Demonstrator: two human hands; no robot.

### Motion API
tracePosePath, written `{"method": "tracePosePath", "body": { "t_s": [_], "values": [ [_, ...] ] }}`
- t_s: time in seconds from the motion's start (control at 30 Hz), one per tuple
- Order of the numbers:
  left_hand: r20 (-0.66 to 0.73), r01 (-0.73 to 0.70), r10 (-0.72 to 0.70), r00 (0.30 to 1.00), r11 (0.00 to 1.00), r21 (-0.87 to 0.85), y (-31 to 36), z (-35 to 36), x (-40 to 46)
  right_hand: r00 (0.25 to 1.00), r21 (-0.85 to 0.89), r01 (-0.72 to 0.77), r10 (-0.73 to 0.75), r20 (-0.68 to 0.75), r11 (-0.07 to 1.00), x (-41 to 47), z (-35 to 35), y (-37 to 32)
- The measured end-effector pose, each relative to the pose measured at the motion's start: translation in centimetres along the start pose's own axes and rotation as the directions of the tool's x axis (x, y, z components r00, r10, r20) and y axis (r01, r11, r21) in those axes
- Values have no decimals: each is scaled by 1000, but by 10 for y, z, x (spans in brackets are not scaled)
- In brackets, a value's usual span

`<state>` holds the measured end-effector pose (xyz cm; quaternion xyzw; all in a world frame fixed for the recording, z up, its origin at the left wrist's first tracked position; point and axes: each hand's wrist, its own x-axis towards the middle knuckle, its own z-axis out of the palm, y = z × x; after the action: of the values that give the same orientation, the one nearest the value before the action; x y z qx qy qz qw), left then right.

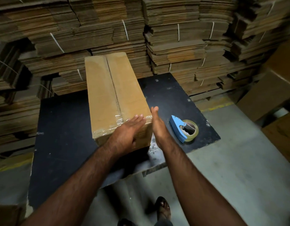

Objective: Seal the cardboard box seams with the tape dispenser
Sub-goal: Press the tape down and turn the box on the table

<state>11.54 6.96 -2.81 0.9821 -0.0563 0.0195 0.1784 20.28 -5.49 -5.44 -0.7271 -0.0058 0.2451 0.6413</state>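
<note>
A long brown cardboard box point(115, 95) lies on a black tabletop point(62, 128), stretching away from both hands. Clear tape point(108, 126) wraps its near end. The left hand point(128, 129) lies flat on that taped end, fingers straight and grasping nothing. The right hand point(157, 124) is held edge-on, just beside the box's right corner, fingers straight and holding nothing; whether it touches the box is unclear. To the right of the right hand, a blue tape dispenser with a clear tape roll point(184, 128) rests on the tabletop, apart from the box. Beyond the hands rise stacks of flattened cardboard point(173, 38).
</note>
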Motion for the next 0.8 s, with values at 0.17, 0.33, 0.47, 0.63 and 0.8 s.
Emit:
{"method": "tracePosePath", "body": {
  "t_s": [0.17,0.33,0.47,0.63,0.8],
  "values": [
    [-5,13,-13,1000,999,-32,1,2,2,826,-628,504,-543,150,593,-15,-38,16],
    [-29,30,-31,999,999,-31,3,1,2,802,-768,518,-526,282,378,-6,-50,16],
    [-102,23,-31,994,997,-80,2,3,-1,798,-739,566,-466,382,365,-11,-50,15],
    [-210,114,-98,973,991,68,-1,9,-10,697,-691,652,-607,382,313,-8,-21,14],
    [-233,81,-56,971,991,102,-3,14,-11,640,-661,715,-595,486,229,9,-34,19]
  ]
}}
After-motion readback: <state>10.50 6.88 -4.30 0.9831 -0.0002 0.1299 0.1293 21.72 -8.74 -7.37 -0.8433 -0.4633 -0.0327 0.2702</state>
